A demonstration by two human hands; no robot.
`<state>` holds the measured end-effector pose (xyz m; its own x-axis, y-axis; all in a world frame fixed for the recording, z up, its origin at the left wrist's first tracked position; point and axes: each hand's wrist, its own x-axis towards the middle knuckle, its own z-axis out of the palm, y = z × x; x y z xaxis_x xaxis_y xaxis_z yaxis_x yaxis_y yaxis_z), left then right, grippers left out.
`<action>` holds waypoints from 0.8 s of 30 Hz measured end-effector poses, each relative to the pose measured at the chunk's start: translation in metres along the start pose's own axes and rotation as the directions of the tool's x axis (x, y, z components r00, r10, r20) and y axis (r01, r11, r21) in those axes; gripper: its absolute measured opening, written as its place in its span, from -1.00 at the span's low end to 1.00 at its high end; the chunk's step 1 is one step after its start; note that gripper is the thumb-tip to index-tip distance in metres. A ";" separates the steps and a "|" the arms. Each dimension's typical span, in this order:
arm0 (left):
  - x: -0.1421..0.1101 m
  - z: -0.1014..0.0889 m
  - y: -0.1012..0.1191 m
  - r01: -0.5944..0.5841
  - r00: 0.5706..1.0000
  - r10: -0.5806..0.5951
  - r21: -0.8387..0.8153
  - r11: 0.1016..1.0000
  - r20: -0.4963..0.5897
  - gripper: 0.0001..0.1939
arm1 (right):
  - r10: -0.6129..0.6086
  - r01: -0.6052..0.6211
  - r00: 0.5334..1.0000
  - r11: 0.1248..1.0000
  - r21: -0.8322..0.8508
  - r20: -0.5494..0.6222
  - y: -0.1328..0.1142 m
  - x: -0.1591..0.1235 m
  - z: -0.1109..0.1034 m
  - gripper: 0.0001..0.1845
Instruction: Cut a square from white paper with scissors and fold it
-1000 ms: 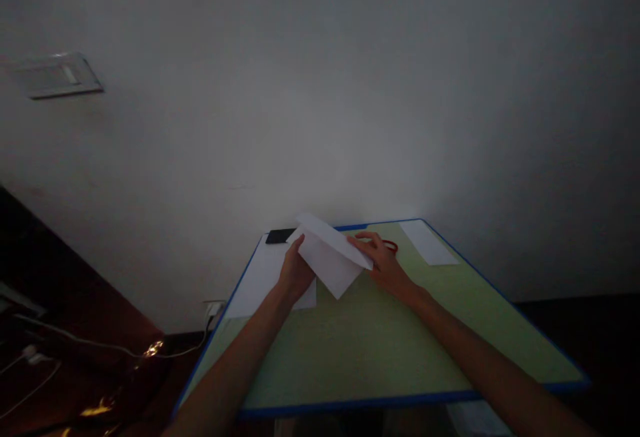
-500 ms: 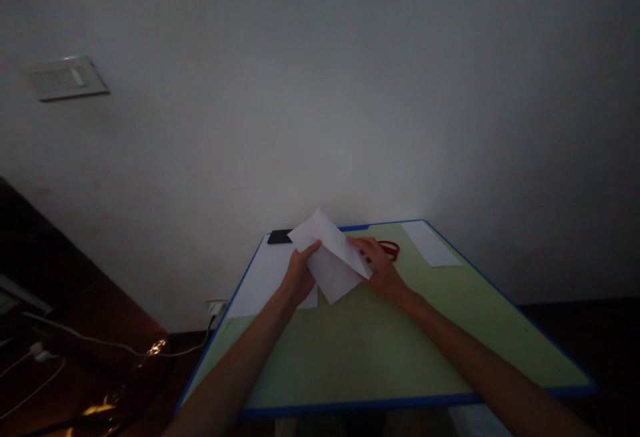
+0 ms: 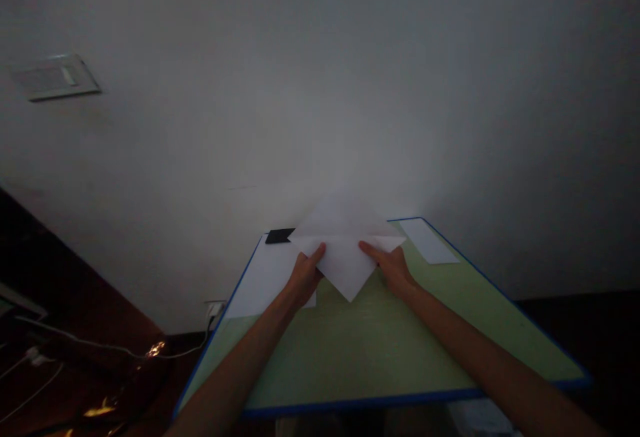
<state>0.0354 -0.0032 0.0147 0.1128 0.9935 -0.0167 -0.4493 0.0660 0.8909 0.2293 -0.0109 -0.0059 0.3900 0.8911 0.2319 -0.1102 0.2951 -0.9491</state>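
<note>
Two hands — left hand point(image 3: 306, 276), right hand point(image 3: 393, 267) — pinching creased paper point(image 3: 350, 237) (thumbs on top).

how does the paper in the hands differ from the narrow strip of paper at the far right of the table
The held paper is broad and diamond-shaped, with a crease across it; the strip is narrow and shows no crease. The held paper is up in both hands, while the strip lies flat on the table. Both are white.
</note>
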 end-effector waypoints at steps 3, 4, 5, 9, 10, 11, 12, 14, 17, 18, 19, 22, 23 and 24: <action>0.002 -0.001 -0.001 0.037 0.999 -0.036 -0.075 0.997 0.009 -0.64 | 0.044 -0.044 0.999 0.996 -0.071 -0.001 -0.009 -0.001 -0.001 -0.41; 0.003 -0.002 -0.001 0.064 0.997 -0.060 -0.111 0.992 0.039 -0.64 | 0.041 -0.040 0.999 0.996 -0.079 0.014 -0.012 -0.001 -0.001 -0.39; 0.003 -0.002 0.000 0.094 0.994 -0.083 -0.148 0.985 0.074 -0.65 | 0.035 -0.033 0.999 0.997 -0.076 0.024 -0.013 -0.001 0.000 -0.37; 0.002 -0.004 0.004 0.176 0.977 -0.135 -0.267 0.947 0.164 -0.72 | 0.051 -0.052 0.998 0.998 0.020 0.048 -0.008 0.000 0.000 -0.35; 0.002 -0.004 0.005 0.181 0.976 -0.134 -0.294 0.938 0.173 -0.73 | 0.060 -0.062 0.997 0.997 0.038 0.056 -0.005 0.001 0.000 -0.38; 0.002 -0.004 0.006 0.186 0.975 -0.134 -0.318 0.930 0.178 -0.72 | 0.064 -0.067 0.996 0.997 0.038 0.069 -0.002 0.003 -0.001 -0.42; 0.002 -0.004 0.006 0.192 0.974 -0.136 -0.339 0.921 0.182 -0.72 | 0.058 -0.059 0.994 0.998 0.012 0.089 0.000 0.004 -0.002 -0.47; 0.001 -0.003 0.009 0.213 0.968 -0.146 -0.361 0.908 0.204 -0.69 | -0.039 0.051 0.988 0.995 -0.083 0.148 0.002 0.006 -0.006 -0.56; -0.004 0.001 0.014 0.217 0.955 -0.121 -0.358 0.908 0.272 -0.54 | -0.341 0.423 0.879 0.880 -0.216 0.334 0.001 0.006 -0.011 -0.58; -0.006 0.002 0.015 0.206 0.952 -0.103 -0.351 0.914 0.289 -0.48 | -0.415 0.534 0.813 0.811 -0.239 0.408 0.000 0.005 -0.013 -0.49; -0.008 0.003 0.017 0.195 0.948 -0.087 -0.342 0.919 0.305 -0.42 | -0.453 0.613 0.754 0.746 -0.260 0.476 -0.001 0.004 -0.014 -0.38; -0.012 0.006 0.019 0.165 0.943 -0.060 -0.302 0.939 0.328 -0.24 | -0.442 0.719 0.655 0.616 -0.324 0.613 -0.001 0.001 -0.016 -0.19; -0.013 0.006 0.019 0.155 0.946 -0.059 -0.287 0.945 0.318 -0.22 | -0.427 0.740 0.630 0.582 -0.337 0.649 -0.001 -0.001 -0.015 -0.18; -0.013 0.006 0.019 0.147 0.953 -0.062 -0.272 0.951 0.297 -0.24 | -0.413 0.761 0.605 0.552 -0.341 0.681 -0.001 -0.002 -0.014 -0.19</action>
<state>0.0310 -0.0153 0.0342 0.3990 0.9147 0.0635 -0.6515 0.2342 0.7216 0.2418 -0.0182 -0.0085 -0.3407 0.6517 0.6776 0.5481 0.7233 -0.4200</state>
